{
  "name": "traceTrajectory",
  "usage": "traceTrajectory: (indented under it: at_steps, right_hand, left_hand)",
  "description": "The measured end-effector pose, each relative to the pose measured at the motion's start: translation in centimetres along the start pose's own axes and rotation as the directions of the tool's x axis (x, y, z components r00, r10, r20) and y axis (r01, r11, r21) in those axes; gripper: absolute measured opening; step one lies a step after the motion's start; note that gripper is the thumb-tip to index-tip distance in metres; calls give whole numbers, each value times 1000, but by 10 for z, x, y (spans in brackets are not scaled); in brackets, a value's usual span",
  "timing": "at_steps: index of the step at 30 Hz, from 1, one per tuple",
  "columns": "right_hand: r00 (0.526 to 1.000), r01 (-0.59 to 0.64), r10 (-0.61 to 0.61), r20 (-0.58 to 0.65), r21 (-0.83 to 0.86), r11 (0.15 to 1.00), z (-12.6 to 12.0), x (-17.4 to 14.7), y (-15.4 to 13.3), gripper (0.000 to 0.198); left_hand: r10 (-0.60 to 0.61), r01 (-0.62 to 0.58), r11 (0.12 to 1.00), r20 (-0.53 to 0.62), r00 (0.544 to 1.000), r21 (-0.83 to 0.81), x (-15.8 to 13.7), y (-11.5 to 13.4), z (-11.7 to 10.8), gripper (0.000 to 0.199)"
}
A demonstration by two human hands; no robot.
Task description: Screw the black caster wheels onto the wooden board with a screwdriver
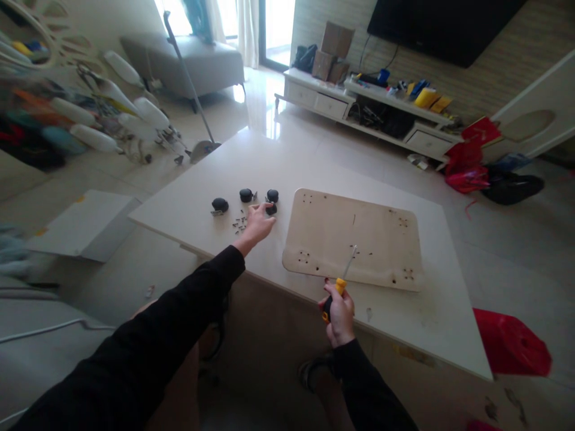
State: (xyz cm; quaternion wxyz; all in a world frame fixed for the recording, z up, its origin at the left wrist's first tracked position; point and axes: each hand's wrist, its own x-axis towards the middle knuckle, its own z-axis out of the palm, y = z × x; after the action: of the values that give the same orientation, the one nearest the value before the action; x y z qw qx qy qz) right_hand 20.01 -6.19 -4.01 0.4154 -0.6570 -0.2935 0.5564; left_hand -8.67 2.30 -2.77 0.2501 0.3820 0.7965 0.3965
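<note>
My left hand (260,222) reaches over the white table (251,158), its thumb and fingers closed around a black caster wheel (271,209). Just beyond it stands another caster (272,195); two more, a middle caster (245,195) and a left caster (220,205), are to its left. Small screws (238,224) lie scattered beside my wrist. In my right hand (340,311), at the near table edge, is a yellow-and-black screwdriver (341,285), its shaft pointing up over a beige board (323,230). Groups of holes mark the board's corners, and a few screws (371,254) rest near its middle.
A white box (85,224) sits on the floor at left, near a blurred heap of items. Behind the table are a grey bench (188,60) and a low TV cabinet (309,93). A red object (512,344) stands by the right table edge.
</note>
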Motion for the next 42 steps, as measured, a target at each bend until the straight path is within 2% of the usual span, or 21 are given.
traceTrajectory:
  at_steps: [3, 6, 11, 18, 29, 35, 42]
  right_hand:
    - [997, -73, 73, 12, 3, 997, -4, -1, -6, 46]
    - [993, -119, 119, 26, 29, 992, -4, -2, -14, 41]
    - [990, -139, 136, 43, 91, 986, 5, 0, -27, 36]
    - [987, -158, 155, 29, 163, 974, 6, 12, -38, 42]
    - [989, -148, 139, 55, 210, 967, 5, 15, -41, 40]
    - [989, -147, 135, 66, 215, 966, 4, 16, -41, 43]
    - [983, -176, 160, 91, 209, 962, 5, 17, -40, 42]
  left_hand:
    - [133, -134, 982, 21, 991, 130, 8, -8, -5, 67]
    - [172, -185, 964, 85, 981, 191, 11, -14, -3, 74]
    - [121, -150, 952, 122, 985, 268, 12, -19, 2, 54]
    - [92, -128, 953, 141, 986, 274, 9, -19, 10, 64]
    - [31, -76, 950, 149, 988, 303, 5, -8, 3, 35]
    - [55, -107, 943, 169, 984, 314, 1, -8, 3, 46]
    - [49, -139, 933, 265, 963, 331, -2, -11, 11, 73]
